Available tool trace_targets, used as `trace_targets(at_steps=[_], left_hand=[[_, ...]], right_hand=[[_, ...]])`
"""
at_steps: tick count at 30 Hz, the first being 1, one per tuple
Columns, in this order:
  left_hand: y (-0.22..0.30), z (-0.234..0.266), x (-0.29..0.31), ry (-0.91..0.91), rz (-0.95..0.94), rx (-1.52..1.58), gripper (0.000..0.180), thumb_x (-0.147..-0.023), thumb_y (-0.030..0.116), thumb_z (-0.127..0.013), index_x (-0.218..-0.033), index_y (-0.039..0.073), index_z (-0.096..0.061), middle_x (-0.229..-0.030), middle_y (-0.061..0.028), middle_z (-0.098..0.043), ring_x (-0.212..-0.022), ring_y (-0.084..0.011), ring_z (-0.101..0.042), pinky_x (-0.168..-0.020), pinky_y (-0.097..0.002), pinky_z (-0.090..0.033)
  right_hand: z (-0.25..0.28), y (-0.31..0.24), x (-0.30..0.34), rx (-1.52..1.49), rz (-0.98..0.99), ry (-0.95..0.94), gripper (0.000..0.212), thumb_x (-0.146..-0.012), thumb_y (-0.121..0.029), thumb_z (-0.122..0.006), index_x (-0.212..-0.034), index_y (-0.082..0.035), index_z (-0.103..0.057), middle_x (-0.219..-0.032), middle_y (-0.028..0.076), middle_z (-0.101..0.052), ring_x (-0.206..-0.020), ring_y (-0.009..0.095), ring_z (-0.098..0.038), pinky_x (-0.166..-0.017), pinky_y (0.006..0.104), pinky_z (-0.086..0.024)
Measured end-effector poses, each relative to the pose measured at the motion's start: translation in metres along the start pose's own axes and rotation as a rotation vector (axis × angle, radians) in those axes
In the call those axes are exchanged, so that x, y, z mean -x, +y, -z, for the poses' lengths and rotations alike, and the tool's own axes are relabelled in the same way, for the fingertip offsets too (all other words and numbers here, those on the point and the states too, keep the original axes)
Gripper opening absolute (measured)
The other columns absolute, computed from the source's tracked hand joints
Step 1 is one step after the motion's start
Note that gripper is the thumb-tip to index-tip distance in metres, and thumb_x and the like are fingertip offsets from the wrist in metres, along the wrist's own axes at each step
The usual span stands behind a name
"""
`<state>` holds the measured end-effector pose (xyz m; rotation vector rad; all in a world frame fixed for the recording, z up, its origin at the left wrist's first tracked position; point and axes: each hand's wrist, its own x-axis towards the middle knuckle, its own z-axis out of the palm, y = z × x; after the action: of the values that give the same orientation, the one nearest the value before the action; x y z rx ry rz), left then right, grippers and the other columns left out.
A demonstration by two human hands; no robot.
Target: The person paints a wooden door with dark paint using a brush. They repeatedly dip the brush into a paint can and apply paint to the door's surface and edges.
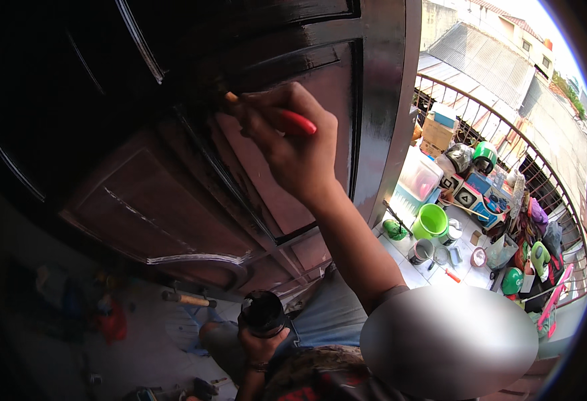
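My right hand (pixel 300 140) is raised against a large panelled door (pixel 153 200), its fingers closed round a paintbrush with a red handle (pixel 297 122). The brush's tip points up and left at the door and is lost in shadow. Glossy black coats the door's frame and the grooves round its panels, while several panels are dull reddish brown. Lower down, my left hand (pixel 263 342) grips a dark round container (pixel 262 313) from below, in front of my legs. Its open top shows a black inside; how full it is I cannot tell.
A tan cylindrical handle (pixel 193 300) sticks out near the door's lower edge. On the tiled balcony at right stand a lime green bucket (pixel 430 220), a grey pail (pixel 421 252), helmets (pixel 485 157) and boxes (pixel 438 132). A metal railing (pixel 500 117) bounds it.
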<state>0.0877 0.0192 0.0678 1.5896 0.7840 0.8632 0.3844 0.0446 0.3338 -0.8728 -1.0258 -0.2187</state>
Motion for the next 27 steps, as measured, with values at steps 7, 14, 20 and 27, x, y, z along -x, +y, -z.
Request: trace_targets(at_steps=[7, 14, 20, 27], left_hand=[[0.002, -0.004, -0.001, -0.017, -0.028, -0.039, 0.074, -0.056, 0.011, -0.094, -0.119, 0.001, -0.057, -0.107, -0.0089, -0.067, -0.096, -0.0185, -0.067, -0.087, -0.0345, -0.055], [0.003, -0.016, -0.001, -0.049, 0.012, -0.054, 0.072, -0.057, 0.013, -0.095, -0.118, 0.002, -0.057, -0.107, -0.0085, -0.067, -0.095, -0.0178, -0.066, -0.088, -0.0343, -0.054], [0.008, -0.023, 0.001, -0.047, 0.025, -0.026, 0.075, -0.057, 0.011, -0.095, -0.12, 0.002, -0.054, -0.109, -0.0086, -0.066, -0.097, -0.0181, -0.066, -0.088, -0.0351, -0.054], [-0.004, -0.016, 0.005, -0.044, 0.006, 0.001, 0.075, -0.058, 0.007, -0.094, -0.121, 0.001, -0.054, -0.111, -0.0083, -0.065, -0.099, -0.0173, -0.066, -0.089, -0.0342, -0.054]], right_hand=[[0.103, 0.01, -0.04, 0.294, 0.094, 0.18, 0.01, -0.082, 0.0, -0.074, -0.09, -0.001, -0.068, -0.084, 0.008, -0.073, -0.074, 0.014, -0.071, -0.068, 0.0286, -0.055], [0.064, 0.003, -0.027, 0.752, 0.482, 0.384, 0.018, -0.077, -0.002, -0.074, -0.084, -0.005, -0.058, -0.079, 0.01, -0.061, -0.065, 0.029, -0.063, -0.06, 0.0372, -0.052], [-0.027, 0.005, 0.016, 0.542, 0.488, -0.036, 0.027, -0.072, -0.002, -0.064, -0.097, -0.001, -0.054, -0.093, 0.018, -0.054, -0.082, 0.032, -0.059, -0.061, 0.0389, -0.052], [0.026, 0.021, -0.017, 0.064, 0.246, -0.054, 0.016, -0.08, 0.002, -0.07, -0.093, 0.002, -0.06, -0.085, 0.015, -0.066, -0.077, 0.027, -0.069, -0.067, 0.034, -0.055]])
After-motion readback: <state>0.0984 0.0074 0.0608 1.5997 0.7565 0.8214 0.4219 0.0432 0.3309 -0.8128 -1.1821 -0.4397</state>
